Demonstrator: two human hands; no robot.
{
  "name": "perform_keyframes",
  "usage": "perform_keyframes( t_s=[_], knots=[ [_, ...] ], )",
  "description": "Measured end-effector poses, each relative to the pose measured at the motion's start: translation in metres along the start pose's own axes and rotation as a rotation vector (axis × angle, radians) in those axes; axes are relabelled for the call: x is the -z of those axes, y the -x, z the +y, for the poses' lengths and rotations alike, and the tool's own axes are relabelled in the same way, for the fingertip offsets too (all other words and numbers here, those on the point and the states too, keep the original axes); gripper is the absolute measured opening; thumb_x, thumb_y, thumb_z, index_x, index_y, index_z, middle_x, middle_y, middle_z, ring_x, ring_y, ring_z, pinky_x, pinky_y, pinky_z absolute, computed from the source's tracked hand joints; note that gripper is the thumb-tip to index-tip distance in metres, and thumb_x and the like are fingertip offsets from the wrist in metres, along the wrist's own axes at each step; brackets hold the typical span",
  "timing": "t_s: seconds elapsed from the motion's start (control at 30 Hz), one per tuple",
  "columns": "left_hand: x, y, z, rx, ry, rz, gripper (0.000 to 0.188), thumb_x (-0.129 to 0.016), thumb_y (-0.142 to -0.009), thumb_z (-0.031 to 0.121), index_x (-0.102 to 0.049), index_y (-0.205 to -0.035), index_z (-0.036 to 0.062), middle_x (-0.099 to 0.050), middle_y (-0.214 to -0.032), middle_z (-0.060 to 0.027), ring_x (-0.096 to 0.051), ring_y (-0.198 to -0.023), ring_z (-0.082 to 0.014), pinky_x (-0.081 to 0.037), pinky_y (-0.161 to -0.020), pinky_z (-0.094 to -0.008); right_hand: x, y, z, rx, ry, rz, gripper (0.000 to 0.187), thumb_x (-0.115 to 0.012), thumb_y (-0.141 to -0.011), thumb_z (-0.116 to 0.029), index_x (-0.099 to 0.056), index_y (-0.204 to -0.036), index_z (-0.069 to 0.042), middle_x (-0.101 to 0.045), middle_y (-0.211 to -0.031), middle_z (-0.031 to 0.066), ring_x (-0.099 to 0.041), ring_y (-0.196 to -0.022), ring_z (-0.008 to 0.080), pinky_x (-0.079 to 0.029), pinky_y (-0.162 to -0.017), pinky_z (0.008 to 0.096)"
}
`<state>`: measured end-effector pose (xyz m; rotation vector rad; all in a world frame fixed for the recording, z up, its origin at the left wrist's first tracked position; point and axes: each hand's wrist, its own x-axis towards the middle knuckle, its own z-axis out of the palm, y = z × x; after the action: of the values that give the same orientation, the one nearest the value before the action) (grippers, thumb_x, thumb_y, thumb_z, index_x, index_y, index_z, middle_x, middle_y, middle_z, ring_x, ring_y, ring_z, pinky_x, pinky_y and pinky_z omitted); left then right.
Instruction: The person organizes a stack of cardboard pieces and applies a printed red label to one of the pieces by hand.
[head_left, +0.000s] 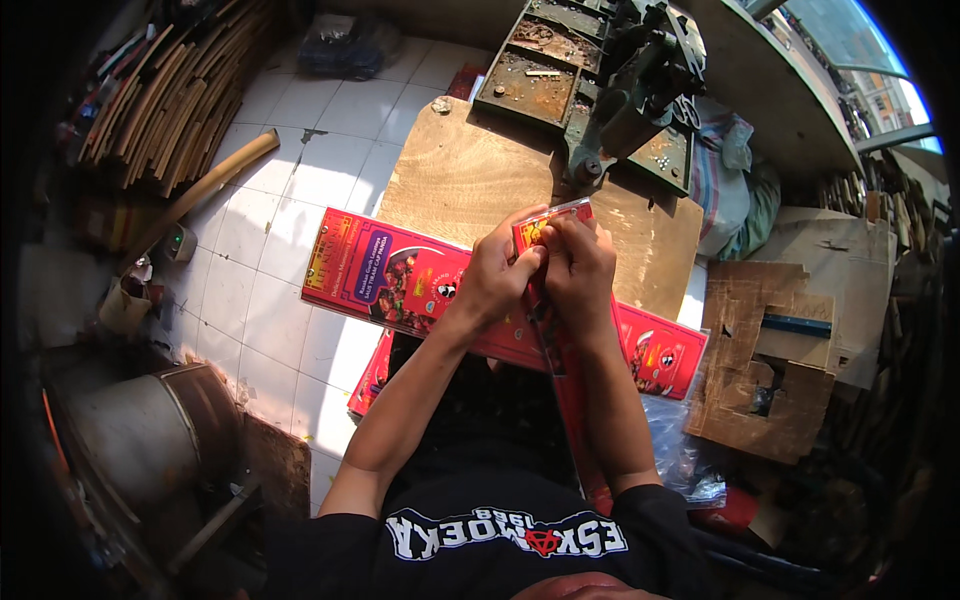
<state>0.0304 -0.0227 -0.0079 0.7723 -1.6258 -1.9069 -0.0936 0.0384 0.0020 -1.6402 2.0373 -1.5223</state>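
My left hand [492,272] and my right hand [580,262] are close together above the wooden board, both closed on the end of a long red printed strip [541,228]. Its top edge shows just past my fingers, near the foot of the dark metal press [612,125]. The rest of this strip runs back toward my body between my forearms. Beneath my wrists, more red printed strips [400,275] with glossy, see-through covering lie crosswise, sticking out to the left and right. Some fingertips are hidden.
A wooden board [440,175] carries the press, with grimy trays [540,75] of small metal bits beside it. Stacked flat boards [175,100] stand far left, a metal drum [135,435] lower left. Cut cardboard [735,365] and clear plastic [675,440] lie at right.
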Motion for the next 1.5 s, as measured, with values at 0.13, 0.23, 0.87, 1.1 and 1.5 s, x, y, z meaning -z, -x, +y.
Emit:
perform_keyframes(
  t_s=[0.13,0.23,0.87,1.1,1.5],
  knots=[
    [-0.005,-0.001,-0.003,-0.073,0.016,0.07,0.041,-0.054,-0.089,0.004,-0.047,-0.128,-0.0075,-0.065,-0.102,-0.0111,-0.061,-0.091,-0.0116,-0.051,-0.08,-0.0259,0.007,-0.001,-0.001,-0.07,-0.08,-0.023,0.006,-0.061,-0.087,-0.011,-0.062,-0.083,-0.006,-0.061,-0.073,0.0134,-0.055,-0.069,0.0329,-0.038,-0.065,0.0411],
    [-0.004,-0.001,-0.005,-0.068,-0.01,0.057,0.033,-0.053,-0.092,0.005,-0.047,-0.122,-0.0083,-0.062,-0.102,-0.0082,-0.06,-0.09,-0.0101,-0.05,-0.078,-0.0239,0.006,0.002,0.003,-0.098,-0.063,-0.009,0.008,-0.061,-0.088,-0.013,-0.062,-0.084,-0.006,-0.06,-0.073,0.0142,-0.054,-0.069,0.0325,-0.038,-0.065,0.0406],
    [-0.003,-0.001,0.001,-0.027,0.057,0.021,0.036,-0.055,-0.092,0.005,-0.045,-0.124,-0.0078,-0.062,-0.105,-0.009,-0.059,-0.092,-0.0102,-0.05,-0.079,-0.0231,0.001,0.0,0.004,-0.001,0.011,0.026,0.007,-0.063,-0.085,-0.013,-0.062,-0.081,-0.007,-0.063,-0.072,0.0098,-0.056,-0.069,0.0303,-0.037,-0.065,0.0402],
    [0.0,-0.003,-0.014,-0.077,0.023,0.023,0.046,-0.053,-0.091,0.001,-0.04,-0.134,-0.008,-0.06,-0.111,-0.0105,-0.059,-0.096,-0.0107,-0.05,-0.081,-0.0237,-0.004,0.002,0.005,0.032,0.024,0.033,0.001,-0.063,-0.082,-0.008,-0.062,-0.082,-0.007,-0.063,-0.074,0.008,-0.057,-0.071,0.0306,-0.037,-0.065,0.041],
    [-0.003,-0.002,-0.004,-0.091,-0.079,0.052,0.042,-0.051,-0.092,0.002,-0.041,-0.132,-0.0068,-0.062,-0.1,-0.0087,-0.061,-0.079,-0.009,-0.051,-0.067,-0.0204,-0.001,0.003,0.004,0.019,0.002,0.027,0.002,-0.061,-0.084,-0.01,-0.061,-0.084,-0.008,-0.062,-0.074,0.0094,-0.056,-0.071,0.0316,-0.036,-0.067,0.0411]
  ],
)
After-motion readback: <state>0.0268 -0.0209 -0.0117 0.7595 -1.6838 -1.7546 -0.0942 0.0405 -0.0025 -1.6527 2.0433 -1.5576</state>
